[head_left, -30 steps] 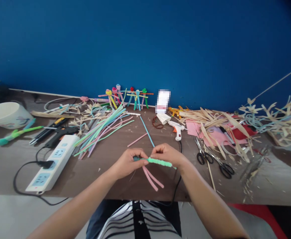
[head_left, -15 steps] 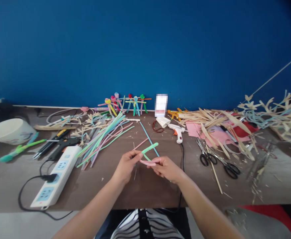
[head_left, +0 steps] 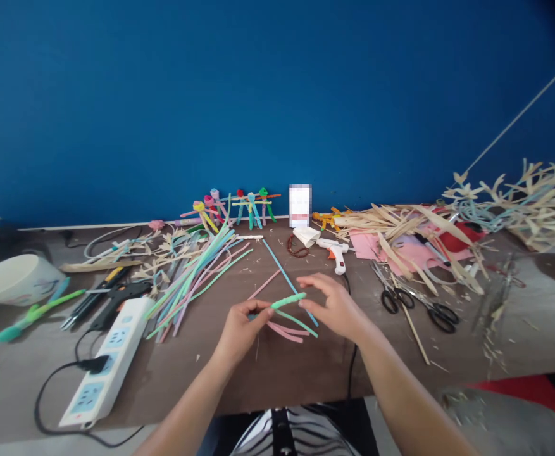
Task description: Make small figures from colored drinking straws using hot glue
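Note:
My left hand (head_left: 243, 323) is closed, pinching a figure of pipe cleaners between thumb and fingers. A thick, tightly wound green coil (head_left: 287, 301) points right from the pinch. Below it a loose green pipe cleaner end (head_left: 300, 322) and pink pipe cleaner ends (head_left: 290, 332) stick out to the right. My right hand (head_left: 330, 305) is at the tip of the coil, its thumb and fingers apart; it does not appear to grip it. Behind the hands a blue pipe cleaner (head_left: 281, 269) lies slanting on the table. Where the strands join is hidden by my left fingers.
Loose pipe cleaners (head_left: 201, 269) lie to the left, beside a white power strip (head_left: 111, 361) and a black glue gun (head_left: 120, 303). Small pipe-cleaner figures (head_left: 252, 212) stand by the blue wall. Rightward are a white glue gun (head_left: 338, 253), scissors (head_left: 441, 316) and dried strips (head_left: 391, 225).
My right hand has let go of the pink ends and moved up and right to the coil's tip. The pink and green ends now stick out free. The view has shifted slightly.

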The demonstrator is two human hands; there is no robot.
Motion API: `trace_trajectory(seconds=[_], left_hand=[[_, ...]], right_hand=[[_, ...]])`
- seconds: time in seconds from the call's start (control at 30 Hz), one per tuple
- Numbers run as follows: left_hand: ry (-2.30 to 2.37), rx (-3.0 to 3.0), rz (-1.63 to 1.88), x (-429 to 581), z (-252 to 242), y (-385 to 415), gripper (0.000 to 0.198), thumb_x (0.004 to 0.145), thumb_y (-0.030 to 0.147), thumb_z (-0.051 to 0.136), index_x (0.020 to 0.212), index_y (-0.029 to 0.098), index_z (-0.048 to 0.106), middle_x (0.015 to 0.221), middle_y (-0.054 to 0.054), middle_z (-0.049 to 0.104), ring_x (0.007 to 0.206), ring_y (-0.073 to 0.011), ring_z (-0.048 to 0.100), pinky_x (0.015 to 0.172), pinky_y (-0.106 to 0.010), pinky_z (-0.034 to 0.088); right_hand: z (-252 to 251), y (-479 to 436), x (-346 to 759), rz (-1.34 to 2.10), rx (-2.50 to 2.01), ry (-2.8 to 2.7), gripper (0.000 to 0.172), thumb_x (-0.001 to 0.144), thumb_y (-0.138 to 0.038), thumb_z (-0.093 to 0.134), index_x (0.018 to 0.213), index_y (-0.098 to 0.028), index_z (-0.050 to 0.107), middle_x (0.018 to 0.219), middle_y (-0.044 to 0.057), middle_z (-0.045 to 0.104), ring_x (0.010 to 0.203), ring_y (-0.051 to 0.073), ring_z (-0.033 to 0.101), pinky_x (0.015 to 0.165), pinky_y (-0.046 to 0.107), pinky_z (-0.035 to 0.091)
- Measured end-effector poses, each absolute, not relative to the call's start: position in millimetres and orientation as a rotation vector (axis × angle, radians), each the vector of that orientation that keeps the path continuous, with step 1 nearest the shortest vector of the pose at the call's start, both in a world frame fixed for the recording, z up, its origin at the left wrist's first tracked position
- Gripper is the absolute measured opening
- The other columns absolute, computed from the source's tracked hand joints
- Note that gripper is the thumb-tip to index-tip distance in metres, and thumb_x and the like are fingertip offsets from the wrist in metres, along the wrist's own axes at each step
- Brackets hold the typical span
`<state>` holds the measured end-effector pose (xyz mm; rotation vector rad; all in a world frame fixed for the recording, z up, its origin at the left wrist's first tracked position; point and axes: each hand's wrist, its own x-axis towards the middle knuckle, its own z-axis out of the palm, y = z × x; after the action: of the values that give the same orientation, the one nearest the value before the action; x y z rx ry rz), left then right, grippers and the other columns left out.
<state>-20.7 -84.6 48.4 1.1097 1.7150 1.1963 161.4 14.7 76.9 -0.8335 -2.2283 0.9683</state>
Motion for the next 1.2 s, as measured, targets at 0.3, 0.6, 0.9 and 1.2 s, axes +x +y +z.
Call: trace_trajectory(seconds=[0.3, 0.6, 0.9, 1.2], left_hand=[[1.614, 1.384, 1.061, -23, 58, -84, 0.018, 0.071, 0.028, 0.055, 0.079, 0.016, 0.065, 0.077, -0.005, 0.065, 0.075, -0.0172, 0.055, 0.070, -0.026, 0.040], [1.404, 1.024, 1.074, -23, 54, -78, 0.021, 0.065, 0.032, 0.062, 0.069, 0.011, 0.062, 0.058, 0.000, 0.058, 0.050, -0.0079, 0.045, 0.050, -0.020, 0.034], [1.184, 0.417, 1.264, -27, 52, -75, 0.017, 0.057, 0.023, 0.068, 0.069, 0.013, 0.061, 0.060, 0.001, 0.059, 0.044, -0.0032, 0.045, 0.048, -0.017, 0.038], [1.187, 0.412, 1.355, -25, 47, -76, 0.022, 0.059, 0.024, 0.070, 0.076, 0.012, 0.063, 0.067, -0.001, 0.063, 0.048, -0.0038, 0.048, 0.049, -0.016, 0.041]], right_hand=[[83, 6, 143, 0.847, -0.662, -2.610, 0.017, 0.080, -0.027, 0.051, 0.084, -0.020, 0.065, 0.075, 0.002, 0.063, 0.076, 0.013, 0.054, 0.070, 0.024, 0.035], [78, 9, 143, 0.859, -0.609, -2.521, 0.014, 0.079, -0.021, 0.050, 0.084, -0.018, 0.063, 0.076, 0.003, 0.059, 0.078, 0.014, 0.052, 0.073, 0.026, 0.037], [64, -13, 143, 0.697, -0.759, -2.087, 0.017, 0.078, -0.019, 0.048, 0.089, -0.018, 0.062, 0.090, 0.008, 0.052, 0.091, 0.019, 0.047, 0.082, 0.034, 0.037], [55, -26, 140, 1.408, -0.831, -2.203, 0.026, 0.073, -0.022, 0.055, 0.099, -0.019, 0.054, 0.078, 0.001, 0.059, 0.070, 0.014, 0.055, 0.064, 0.026, 0.044]])
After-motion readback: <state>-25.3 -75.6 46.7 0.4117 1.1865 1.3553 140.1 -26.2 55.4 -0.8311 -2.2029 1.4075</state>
